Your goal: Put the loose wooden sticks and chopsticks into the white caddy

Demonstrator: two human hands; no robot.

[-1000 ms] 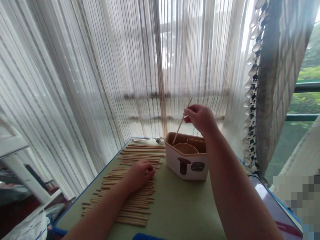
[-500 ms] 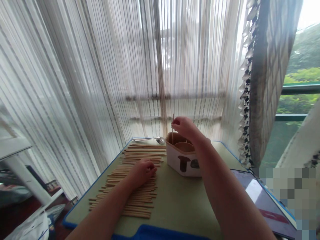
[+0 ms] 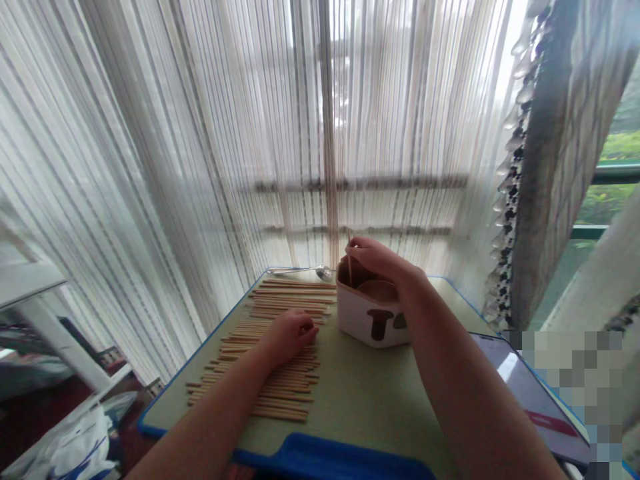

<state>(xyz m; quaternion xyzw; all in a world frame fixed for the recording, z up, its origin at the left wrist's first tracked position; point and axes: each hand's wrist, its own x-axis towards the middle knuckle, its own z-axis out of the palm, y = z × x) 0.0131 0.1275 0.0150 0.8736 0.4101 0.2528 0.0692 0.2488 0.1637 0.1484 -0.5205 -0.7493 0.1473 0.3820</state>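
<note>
My right hand [image 3: 367, 252] pinches a single chopstick [image 3: 351, 270], held upright with its lower end inside a white holder [image 3: 357, 315]. This holder has a brown rim and inside, divided by a curved wall, and a dark brown shape on its front. My left hand [image 3: 296, 333] lies on a spread of wooden chopsticks [image 3: 285, 393], its fingers curled closed; what is in them, if anything, is hidden. The chopsticks lie side by side across the left part of the table, more of them [image 3: 295, 291] beyond the hand.
A slotted metal spoon [image 3: 323, 272] lies at the table's far edge. On the right, a tablet [image 3: 525, 393] lies beside my right forearm. The table [image 3: 360, 400] has a blue edge and a blue front piece [image 3: 330, 457]. Sheer curtains [image 3: 250, 133] hang behind it.
My right hand has lowered slightly toward the holder, taking the chopstick deeper into it. My left hand stays on the chopsticks. The whole view has shifted a little.
</note>
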